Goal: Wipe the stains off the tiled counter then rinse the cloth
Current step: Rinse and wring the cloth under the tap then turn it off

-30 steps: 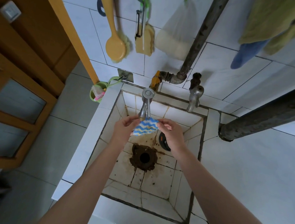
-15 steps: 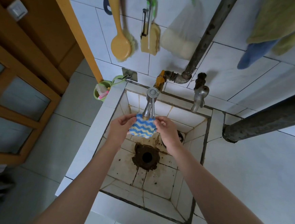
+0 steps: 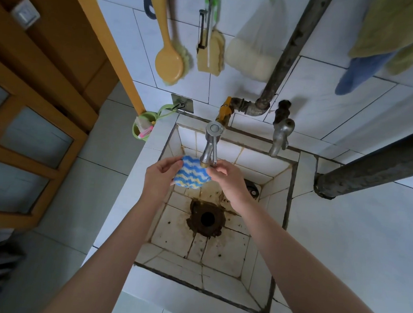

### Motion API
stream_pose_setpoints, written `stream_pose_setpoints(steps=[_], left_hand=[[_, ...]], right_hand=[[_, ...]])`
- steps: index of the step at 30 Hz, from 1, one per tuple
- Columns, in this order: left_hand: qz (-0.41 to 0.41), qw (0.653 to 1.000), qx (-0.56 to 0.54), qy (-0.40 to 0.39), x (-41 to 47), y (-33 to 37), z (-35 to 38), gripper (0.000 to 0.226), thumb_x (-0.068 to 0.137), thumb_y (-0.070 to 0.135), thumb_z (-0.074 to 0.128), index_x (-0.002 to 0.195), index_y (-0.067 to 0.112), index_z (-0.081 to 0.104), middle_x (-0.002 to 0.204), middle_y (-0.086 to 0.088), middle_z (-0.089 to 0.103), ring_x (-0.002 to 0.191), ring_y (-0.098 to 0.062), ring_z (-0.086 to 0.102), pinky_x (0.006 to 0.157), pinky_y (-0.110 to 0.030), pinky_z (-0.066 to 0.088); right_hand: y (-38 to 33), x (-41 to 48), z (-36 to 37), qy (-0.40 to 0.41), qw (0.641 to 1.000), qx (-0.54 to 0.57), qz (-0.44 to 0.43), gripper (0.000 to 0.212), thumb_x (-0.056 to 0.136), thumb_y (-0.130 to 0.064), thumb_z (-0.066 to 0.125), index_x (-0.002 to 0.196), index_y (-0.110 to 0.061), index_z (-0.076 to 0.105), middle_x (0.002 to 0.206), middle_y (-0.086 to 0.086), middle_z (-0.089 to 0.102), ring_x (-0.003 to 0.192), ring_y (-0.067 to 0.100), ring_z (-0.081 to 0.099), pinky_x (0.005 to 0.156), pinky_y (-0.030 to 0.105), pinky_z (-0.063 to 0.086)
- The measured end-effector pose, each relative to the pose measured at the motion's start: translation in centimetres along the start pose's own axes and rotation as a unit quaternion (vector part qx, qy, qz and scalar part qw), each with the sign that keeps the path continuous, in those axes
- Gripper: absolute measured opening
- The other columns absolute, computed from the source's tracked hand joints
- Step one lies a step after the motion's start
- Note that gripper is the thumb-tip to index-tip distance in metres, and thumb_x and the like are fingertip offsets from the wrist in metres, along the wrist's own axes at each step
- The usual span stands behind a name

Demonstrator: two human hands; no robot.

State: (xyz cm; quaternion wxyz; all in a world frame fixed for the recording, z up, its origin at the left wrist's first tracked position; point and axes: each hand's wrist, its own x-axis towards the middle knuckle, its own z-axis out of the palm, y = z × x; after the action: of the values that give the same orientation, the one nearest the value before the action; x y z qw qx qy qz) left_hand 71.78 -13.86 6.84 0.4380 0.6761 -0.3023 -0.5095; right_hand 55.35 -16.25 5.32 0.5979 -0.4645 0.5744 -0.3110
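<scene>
A small cloth [image 3: 191,174] with blue, white and yellow wavy stripes is spread flat between my two hands, just under the spout of the metal tap [image 3: 210,146]. My left hand [image 3: 161,177] pinches its left edge. My right hand [image 3: 229,180] pinches its right edge, close to the tap's spout. Both hands hover over the tiled sink [image 3: 220,253], which has a rusty, dirty drain hole [image 3: 206,218]. I cannot tell whether water is running.
A second, older tap [image 3: 280,135] sticks out at the right of the sink. Brushes [image 3: 170,64] and a sponge hang on the tiled wall above. A green cup [image 3: 143,126] hangs at the sink's left corner. A dark pipe [image 3: 377,167] crosses the white counter [image 3: 357,242] on the right.
Both hands have shifted the cloth a little left and up, closer under the tap's spout, and spread it flatter. The view has moved slightly.
</scene>
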Motion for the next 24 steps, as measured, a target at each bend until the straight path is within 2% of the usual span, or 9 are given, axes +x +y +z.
stream_pose_setpoints(steps=[2, 6, 11, 16, 20, 24], left_hand=[[-0.002, 1.000, -0.005, 0.005, 0.1, 0.0, -0.3, 0.021, 0.090, 0.012, 0.059, 0.110, 0.010, 0.065, 0.100, -0.004, 0.067, 0.086, -0.008, 0.065, 0.067, -0.015, 0.055], [-0.004, 1.000, -0.012, 0.010, 0.2, -0.1, -0.3, 0.017, 0.090, 0.012, 0.058, 0.106, 0.013, 0.065, 0.100, -0.002, 0.066, 0.088, -0.009, 0.064, 0.065, -0.014, 0.055], [-0.009, 1.000, -0.024, 0.011, 0.1, -0.1, -0.1, 0.018, 0.091, 0.012, 0.058, 0.107, 0.011, 0.065, 0.094, 0.002, 0.066, 0.079, -0.003, 0.066, 0.064, -0.014, 0.054], [-0.011, 1.000, -0.021, 0.000, 0.1, -0.1, 0.6, 0.022, 0.091, 0.012, 0.057, 0.111, 0.009, 0.064, 0.100, -0.003, 0.065, 0.088, -0.011, 0.064, 0.067, -0.016, 0.056], [-0.012, 1.000, -0.011, -0.004, 0.1, 0.0, 1.2, 0.021, 0.091, 0.013, 0.058, 0.110, 0.011, 0.065, 0.106, -0.006, 0.066, 0.096, -0.018, 0.065, 0.079, -0.028, 0.056], [-0.004, 1.000, -0.021, 0.002, 0.0, 0.5, 1.1, 0.020, 0.091, 0.012, 0.057, 0.109, 0.010, 0.064, 0.100, -0.002, 0.066, 0.088, -0.011, 0.065, 0.068, -0.017, 0.056]], right_hand=[[0.0, 0.0, 0.0, -0.019, 1.000, 0.010, -0.004, 0.016, 0.084, -0.004, 0.064, 0.100, -0.005, 0.062, 0.090, -0.002, 0.062, 0.086, 0.009, 0.060, 0.064, 0.005, 0.048], [-0.4, 0.2, 0.3, -0.009, 1.000, 0.005, -0.013, 0.013, 0.082, 0.001, 0.064, 0.093, -0.005, 0.063, 0.090, 0.000, 0.062, 0.083, 0.006, 0.059, 0.064, 0.003, 0.048], [-0.3, 0.5, 0.4, 0.022, 0.999, 0.002, -0.026, 0.017, 0.084, -0.002, 0.063, 0.101, 0.002, 0.064, 0.091, 0.003, 0.063, 0.085, 0.012, 0.059, 0.063, 0.005, 0.047], [0.0, 0.6, -0.3, 0.041, 0.998, 0.018, -0.033, 0.018, 0.084, 0.001, 0.061, 0.102, 0.004, 0.064, 0.082, -0.005, 0.061, 0.079, 0.004, 0.057, 0.062, 0.002, 0.045], [0.4, 0.6, -0.9, 0.048, 0.997, 0.052, -0.021, 0.018, 0.084, 0.001, 0.061, 0.103, 0.002, 0.064, 0.084, -0.002, 0.061, 0.086, 0.012, 0.059, 0.072, 0.015, 0.052], [0.2, 0.9, -0.6, 0.049, 0.995, 0.088, -0.002, 0.015, 0.085, 0.000, 0.061, 0.100, -0.001, 0.063, 0.087, 0.000, 0.062, 0.094, 0.018, 0.059, 0.079, 0.025, 0.053]])
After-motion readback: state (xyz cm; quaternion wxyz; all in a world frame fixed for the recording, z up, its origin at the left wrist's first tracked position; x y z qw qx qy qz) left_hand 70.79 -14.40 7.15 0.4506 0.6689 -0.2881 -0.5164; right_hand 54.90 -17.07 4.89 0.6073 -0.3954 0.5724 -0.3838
